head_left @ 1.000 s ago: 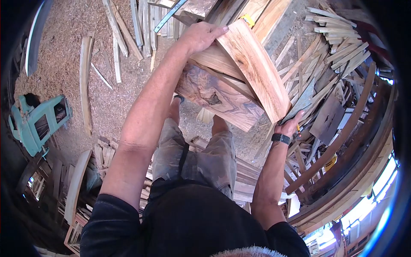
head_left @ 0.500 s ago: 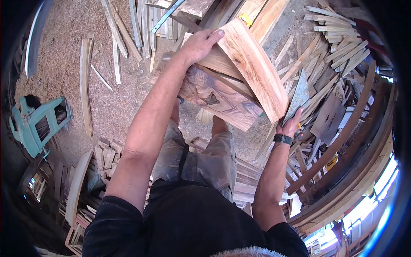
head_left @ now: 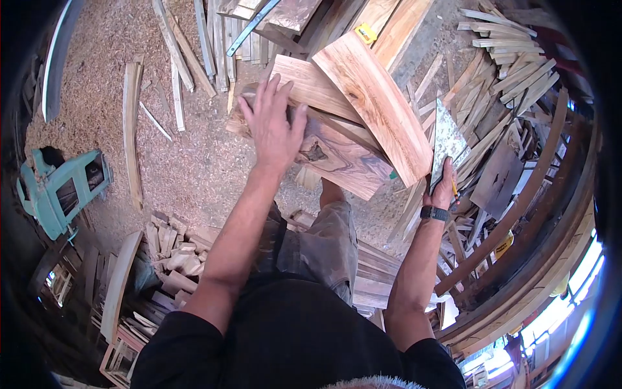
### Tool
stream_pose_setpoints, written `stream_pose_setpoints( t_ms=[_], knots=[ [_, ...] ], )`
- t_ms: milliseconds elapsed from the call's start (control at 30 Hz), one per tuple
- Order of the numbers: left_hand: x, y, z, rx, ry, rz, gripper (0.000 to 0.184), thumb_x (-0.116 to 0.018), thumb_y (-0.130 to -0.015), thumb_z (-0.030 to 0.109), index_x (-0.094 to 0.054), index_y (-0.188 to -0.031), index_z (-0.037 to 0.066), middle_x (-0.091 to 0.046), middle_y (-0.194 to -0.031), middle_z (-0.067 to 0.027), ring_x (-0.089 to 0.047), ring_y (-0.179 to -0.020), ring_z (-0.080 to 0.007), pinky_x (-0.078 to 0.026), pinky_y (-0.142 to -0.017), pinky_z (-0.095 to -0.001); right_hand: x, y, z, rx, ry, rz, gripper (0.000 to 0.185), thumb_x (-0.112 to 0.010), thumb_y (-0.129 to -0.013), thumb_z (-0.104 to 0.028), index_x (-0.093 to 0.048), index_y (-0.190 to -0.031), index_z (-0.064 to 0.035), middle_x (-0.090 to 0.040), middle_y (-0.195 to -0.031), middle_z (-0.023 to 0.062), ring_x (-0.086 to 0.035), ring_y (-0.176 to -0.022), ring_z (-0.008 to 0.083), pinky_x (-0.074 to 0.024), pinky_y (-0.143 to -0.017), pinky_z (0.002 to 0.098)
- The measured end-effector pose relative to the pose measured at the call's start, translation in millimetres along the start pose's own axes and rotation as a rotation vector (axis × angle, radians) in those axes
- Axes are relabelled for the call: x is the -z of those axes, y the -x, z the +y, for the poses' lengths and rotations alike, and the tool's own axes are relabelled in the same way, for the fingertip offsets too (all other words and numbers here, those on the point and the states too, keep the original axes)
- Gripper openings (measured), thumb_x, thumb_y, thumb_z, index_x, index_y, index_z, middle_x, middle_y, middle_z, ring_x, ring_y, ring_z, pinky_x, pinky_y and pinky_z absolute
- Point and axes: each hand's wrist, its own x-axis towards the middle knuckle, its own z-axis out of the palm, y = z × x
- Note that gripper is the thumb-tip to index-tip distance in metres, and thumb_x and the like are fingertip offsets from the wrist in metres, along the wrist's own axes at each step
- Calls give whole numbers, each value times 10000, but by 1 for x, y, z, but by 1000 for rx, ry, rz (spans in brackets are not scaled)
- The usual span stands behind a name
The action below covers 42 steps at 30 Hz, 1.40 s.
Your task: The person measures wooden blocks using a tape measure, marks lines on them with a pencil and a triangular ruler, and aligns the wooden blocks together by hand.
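Two bare hands and three pieces of wood fill the middle: one pale board [head_left: 379, 107] lies slantwise over one second board [head_left: 311, 84] and one dark-grained slab [head_left: 337, 152], which carries one green mark [head_left: 393, 174] near its right end. The left hand [head_left: 272, 123] is unclenched and grasps nothing, its fingers spread over the slab's left part; whether it touches the wood I cannot tell. The right hand [head_left: 440, 188] grips one metal triangle [head_left: 448, 142], just beside the pale board's lower end. One yellow pencil [head_left: 455, 188] shows at that hand, and one dark watch [head_left: 434, 213] circles the wrist. Beyond are one blue strip [head_left: 253, 27], one teal metal frame [head_left: 61, 185] and loose wooden strips [head_left: 515, 65] too many to count. Two yellow items appear, one by the planks [head_left: 366, 32] and one among the timbers [head_left: 505, 243]; both bear dark markings too small to read.
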Motion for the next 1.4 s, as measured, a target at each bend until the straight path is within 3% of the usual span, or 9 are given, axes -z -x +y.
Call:
stream_pose_setpoints(
  t_ms=[267,367,400,500,700,833,1067,1200,1400],
  knots=[
    [5,-33,-23,-8,92,-21,428,-588,-1008,325,-613,-1362,86,-573,-1464,-128,-472,-1416,-317,-100,-1248,-620,17,6,16,-154,-278,8,498,-666,-972,-482,-640,-1292,-101,-736,-1173,67,-677,-1127,216,-506,-1010,474],
    [3,-68,-19,93,402,-93,484,-525,-1041,408,-649,-1320,32,-648,-1367,-183,-557,-1321,-344,-358,-1172,-436,31,-4,45,-238,-385,146,360,-675,-979,-456,-695,-1144,-136,-742,-1066,15,-685,-989,194,-533,-891,438],
    [-1,-81,-17,88,402,-93,484,-525,-1041,408,-649,-1320,32,-648,-1367,-183,-557,-1321,-344,-358,-1172,-436,31,-9,50,-236,-389,147,360,-675,-979,-456,-695,-1144,-136,-742,-1066,15,-685,-989,194,-533,-891,438],
    [-17,-120,-12,289,655,-420,666,-459,-1037,570,-640,-1357,15,-627,-1388,-227,-561,-1318,-345,-414,-1119,-401,11,-6,48,-317,-403,107,482,-654,-996,-443,-642,-1275,-50,-716,-1247,99,-669,-1158,280,-499,-1051,470],
    [-52,-147,3,553,794,-844,875,-440,-947,775,-565,-1477,89,-554,-1497,-146,-486,-1396,-281,-392,-1146,-454,-13,-2,34,-385,-373,97,580,-606,-1009,-486,-595,-1356,-22,-654,-1366,164,-616,-1256,358,-439,-1122,531],
    [-57,-150,5,523,841,-875,868,-449,-942,794,-516,-1515,145,-591,-1449,-87,-542,-1311,-221,-435,-1099,-420,-8,-10,33,-466,-429,49,597,-612,-1000,-499,-596,-1353,-19,-660,-1355,169,-619,-1248,365,-444,-1114,541],
    [-52,-140,9,525,861,-839,923,-470,-944,783,-525,-1483,37,-589,-1446,-170,-521,-1362,-249,-312,-1195,-479,-14,1,24,-448,-421,75,579,-623,-989,-516,-629,-1307,-32,-678,-1324,171,-632,-1224,364,-464,-1085,524],
    [-36,-121,22,553,1072,-711,852,-498,-973,709,-578,-1433,-4,-591,-1432,-217,-539,-1344,-262,-342,-1178,-379,-7,4,22,-311,-471,118,473,-633,-987,-518,-674,-1174,-85,-701,-1272,162,-649,-1182,348,-482,-1055,520],
    [-16,-110,16,172,1205,-641,1077,-653,-820,787,-412,-1531,14,-528,-1456,-192,-466,-1382,-275,-337,-1181,-404,-11,9,7,-23,-656,-24,388,-632,-1003,-488,-666,-941,-107,-691,-1276,209,-624,-1222,365,-457,-1094,525]
  ],
)
